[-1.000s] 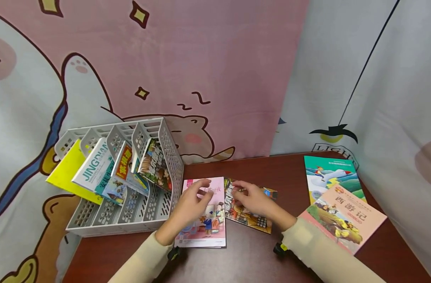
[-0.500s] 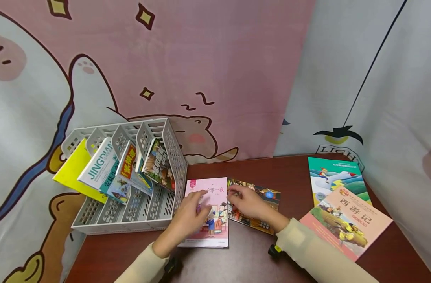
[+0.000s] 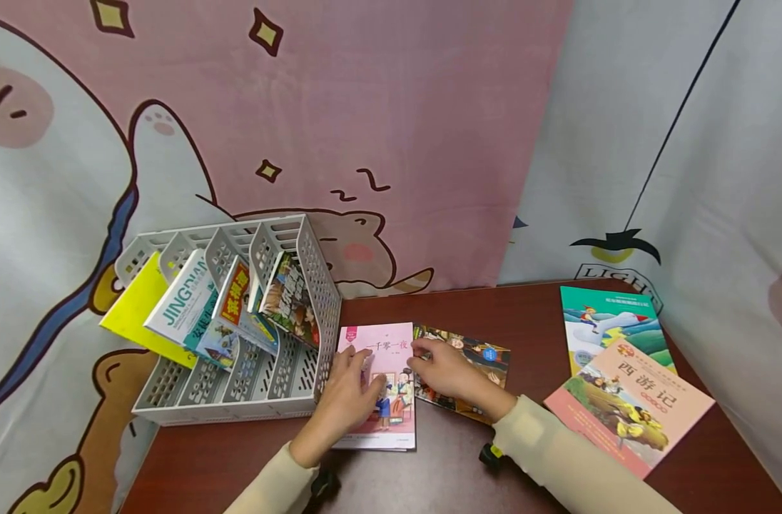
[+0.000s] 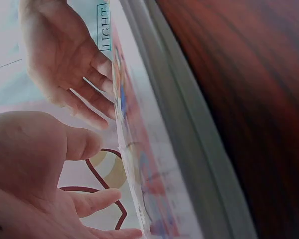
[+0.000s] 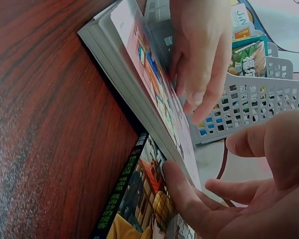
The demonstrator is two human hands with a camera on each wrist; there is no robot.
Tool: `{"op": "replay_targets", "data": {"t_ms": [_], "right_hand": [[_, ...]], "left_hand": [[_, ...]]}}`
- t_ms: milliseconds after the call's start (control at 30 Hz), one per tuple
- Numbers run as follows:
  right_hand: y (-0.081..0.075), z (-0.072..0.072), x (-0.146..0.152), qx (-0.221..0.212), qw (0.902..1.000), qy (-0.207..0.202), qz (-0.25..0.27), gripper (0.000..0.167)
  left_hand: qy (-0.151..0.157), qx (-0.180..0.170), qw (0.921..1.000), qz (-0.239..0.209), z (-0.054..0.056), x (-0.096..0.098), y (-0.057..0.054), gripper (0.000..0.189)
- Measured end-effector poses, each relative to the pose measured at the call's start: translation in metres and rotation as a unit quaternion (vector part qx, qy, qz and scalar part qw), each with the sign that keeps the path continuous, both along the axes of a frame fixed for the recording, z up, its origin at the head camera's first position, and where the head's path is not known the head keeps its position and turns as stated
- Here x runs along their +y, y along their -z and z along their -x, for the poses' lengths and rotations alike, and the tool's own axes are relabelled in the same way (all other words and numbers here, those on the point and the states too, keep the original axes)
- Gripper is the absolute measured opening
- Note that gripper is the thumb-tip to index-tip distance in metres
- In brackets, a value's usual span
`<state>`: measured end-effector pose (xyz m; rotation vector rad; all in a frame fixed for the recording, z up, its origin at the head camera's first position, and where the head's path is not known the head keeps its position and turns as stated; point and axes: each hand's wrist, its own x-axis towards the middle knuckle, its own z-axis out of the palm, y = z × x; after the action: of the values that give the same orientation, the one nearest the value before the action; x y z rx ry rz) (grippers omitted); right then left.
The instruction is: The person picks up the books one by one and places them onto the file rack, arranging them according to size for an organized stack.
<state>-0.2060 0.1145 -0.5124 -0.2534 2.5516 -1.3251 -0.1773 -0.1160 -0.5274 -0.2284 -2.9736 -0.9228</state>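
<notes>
1. Only the right wrist view shows the dark book's (image 5: 149, 199) spine, right of the pink book (image 3: 391, 358).
2. Left hand (image 3: 346, 398) over the pink book, right hand (image 3: 452, 371) at its right edge; both grips loose, holding nothing.
3. Rack (image 3: 237, 412) close left; peach book (image 3: 631, 410) overlaps green book (image 3: 612, 325), right.
4. Tabletop (image 3: 442, 471) bare nearby.

Indoor nook, cartoon-printed drapes (image 3: 429, 143), brown desk (image 3: 449, 464)

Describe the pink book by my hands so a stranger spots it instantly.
On the reddish-brown table, find the gray divided rack at left. Right of it, the pink book lies cover-up, your left hand over it. Unlike the dark-covered book to its right and the salmon book farther right, it's titled 一千零一夜.
</notes>
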Motion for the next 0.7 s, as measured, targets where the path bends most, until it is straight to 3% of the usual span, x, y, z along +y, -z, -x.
{"op": "replay_targets", "data": {"t_ms": [200, 500, 700], "right_hand": [[0.0022, 0.0014, -0.0018, -0.001, 1.0000, -0.002, -0.009, 0.049], [0.0005, 0.0016, 0.0015, -0.002, 0.9999, 0.006, -0.013, 0.051], [0.0012, 0.0018, 0.0008, 0.002, 0.9998, 0.009, -0.019, 0.051]], "left_hand": [[-0.010, 0.015, 0.9997, -0.015, 0.0034, 0.0029, -0.0014, 0.048], [-0.048, 0.047, 0.9949, -0.075, 0.0031, 0.0020, -0.0016, 0.035], [-0.054, 0.011, 0.9974, -0.048, -0.0003, 0.0014, 0.0006, 0.038]]}}
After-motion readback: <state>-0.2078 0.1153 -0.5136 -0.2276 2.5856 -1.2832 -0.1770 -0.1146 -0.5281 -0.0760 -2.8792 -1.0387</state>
